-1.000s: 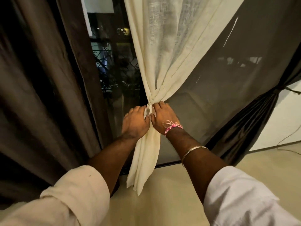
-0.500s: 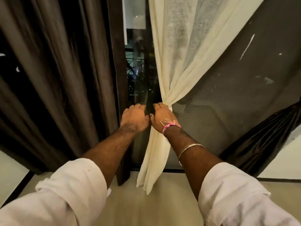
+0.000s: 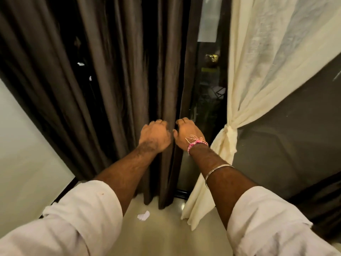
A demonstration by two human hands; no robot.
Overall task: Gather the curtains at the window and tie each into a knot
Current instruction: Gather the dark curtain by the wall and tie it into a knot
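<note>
A dark brown curtain (image 3: 129, 89) hangs in straight folds down to the floor, left of centre. My left hand (image 3: 155, 135) grips one of its folds near its right edge, fingers curled into the cloth. Just beside it, my right hand (image 3: 188, 133) curls round the curtain's right edge, with its fingertips hidden behind the fabric. To the right hangs a cream sheer curtain (image 3: 258, 71), drawn together into a knot (image 3: 228, 130) at about hand height, its tail reaching the floor.
Dark window glass (image 3: 208, 93) shows between the two curtains. A grey screen (image 3: 287, 141) spans the right side, with another dark curtain (image 3: 324, 200) at the lower right. A pale wall (image 3: 22, 145) stands on the left. A white scrap of paper (image 3: 143, 216) lies on the floor.
Both hands have let go of the knotted cream curtain and moved left to the brown curtain's edge. The view has swung left with them.
</note>
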